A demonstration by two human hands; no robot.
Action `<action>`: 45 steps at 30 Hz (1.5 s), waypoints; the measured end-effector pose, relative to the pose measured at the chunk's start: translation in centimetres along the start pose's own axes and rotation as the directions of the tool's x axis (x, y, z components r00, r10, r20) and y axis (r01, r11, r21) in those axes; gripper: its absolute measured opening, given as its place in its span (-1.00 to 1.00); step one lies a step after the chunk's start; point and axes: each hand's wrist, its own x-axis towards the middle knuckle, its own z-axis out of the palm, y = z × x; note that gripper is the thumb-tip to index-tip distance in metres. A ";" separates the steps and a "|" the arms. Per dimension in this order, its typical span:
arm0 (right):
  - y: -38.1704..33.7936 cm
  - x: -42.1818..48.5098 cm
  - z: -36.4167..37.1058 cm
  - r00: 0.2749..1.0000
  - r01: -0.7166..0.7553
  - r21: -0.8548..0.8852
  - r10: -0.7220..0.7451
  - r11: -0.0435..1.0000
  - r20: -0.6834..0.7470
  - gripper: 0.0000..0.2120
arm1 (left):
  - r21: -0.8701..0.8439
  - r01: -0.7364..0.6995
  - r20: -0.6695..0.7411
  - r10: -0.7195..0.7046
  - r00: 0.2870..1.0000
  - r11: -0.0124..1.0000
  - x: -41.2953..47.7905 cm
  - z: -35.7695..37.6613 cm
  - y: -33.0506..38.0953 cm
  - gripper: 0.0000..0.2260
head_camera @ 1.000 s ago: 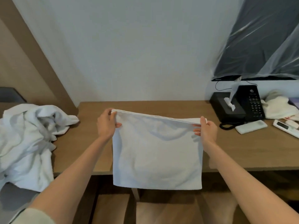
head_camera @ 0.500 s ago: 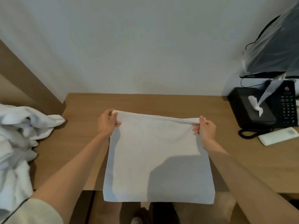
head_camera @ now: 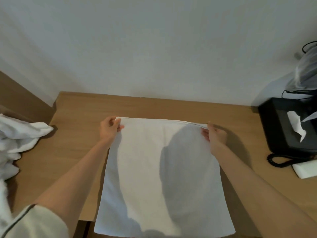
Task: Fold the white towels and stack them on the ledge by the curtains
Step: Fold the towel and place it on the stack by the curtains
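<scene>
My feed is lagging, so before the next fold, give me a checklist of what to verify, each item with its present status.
1. Left hand pinches the far-left corner of the towel: ok.
2. Right hand pinches the far-right corner: ok.
3. Far edge straight between the hands: ok.
4. Whole towel supported by the desk: not ok, near edge overhangs the front.
5. Tissue box and unfolded pile apart from the towel: ok.
6. Ledge by the curtains free for stacking: cannot tell, out of view.
</scene>
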 end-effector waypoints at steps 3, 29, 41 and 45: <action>-0.7 0.1 0.2 0.999 0.000 0.011 -0.001 1.000 0.051 -0.72 | -0.020 0.080 -0.082 -0.082 0.993 0.997 -0.4 0.3 0.6 -0.78; 6.1 -0.8 0.0 0.717 0.607 -0.793 -0.471 0.061 0.513 -0.51 | 0.833 -0.294 0.179 0.275 0.945 0.468 -6.2 3.5 -3.8 -0.50; 11.8 -9.3 -0.3 0.697 0.677 -0.732 -0.391 0.083 0.601 -0.50 | 0.787 -0.454 0.338 0.323 0.884 0.418 -19.1 7.7 -6.1 -0.53; 12.2 -8.3 -3.2 0.591 0.735 -0.676 -0.441 -0.052 0.676 -0.51 | 0.818 -0.435 0.325 0.321 0.890 0.376 -19.3 4.8 -7.5 -0.51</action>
